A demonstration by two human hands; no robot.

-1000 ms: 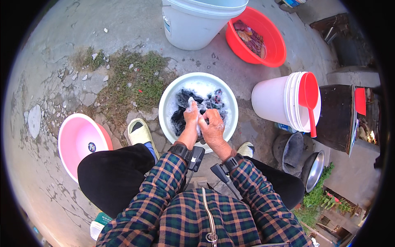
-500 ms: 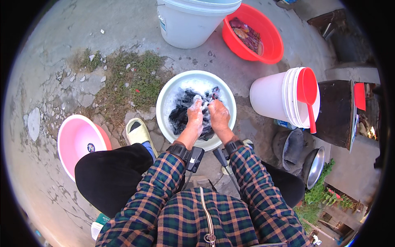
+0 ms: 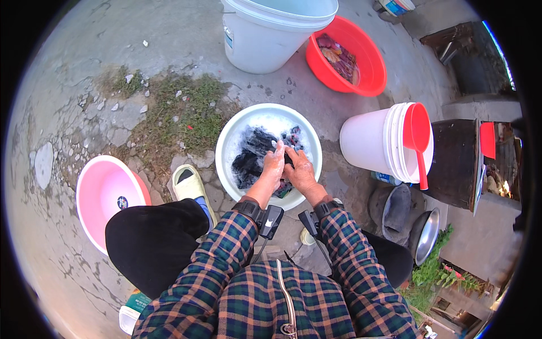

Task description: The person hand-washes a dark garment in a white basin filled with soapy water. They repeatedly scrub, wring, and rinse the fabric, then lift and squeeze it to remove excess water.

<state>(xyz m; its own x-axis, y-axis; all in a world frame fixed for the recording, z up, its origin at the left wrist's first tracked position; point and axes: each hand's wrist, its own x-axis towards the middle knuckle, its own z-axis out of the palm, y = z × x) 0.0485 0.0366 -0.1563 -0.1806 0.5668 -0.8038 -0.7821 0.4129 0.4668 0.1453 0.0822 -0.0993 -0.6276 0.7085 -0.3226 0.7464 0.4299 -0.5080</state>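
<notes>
Dark, wet clothes [image 3: 252,161] lie bunched among white suds in a pale, round washbasin [image 3: 224,133] on the ground in front of me. Over the clothes, near the middle of the basin, my two hands come close together. My left hand [image 3: 274,166] has its fingers stretched forward, with foam on the skin. Beside it, my right hand [image 3: 301,170] reaches toward the left fingertips, its fingers apart and slightly bent. No cloth shows plainly between the hands. What lies beneath the palms is hidden.
A large pale bucket [image 3: 254,48] and a red basin [image 3: 370,68] with patterned cloth stand beyond. On the right, a white bucket [image 3: 364,138] carries a red dipper [image 3: 416,127]. A pink basin [image 3: 93,175] sits by my left knee; a metal bowl [image 3: 430,231] lies at right.
Earlier both hands were clenched on the dark cloth. Now the fingers have loosened and the hands are closer together, with the cloth lower in the basin. The view has tilted slightly.
</notes>
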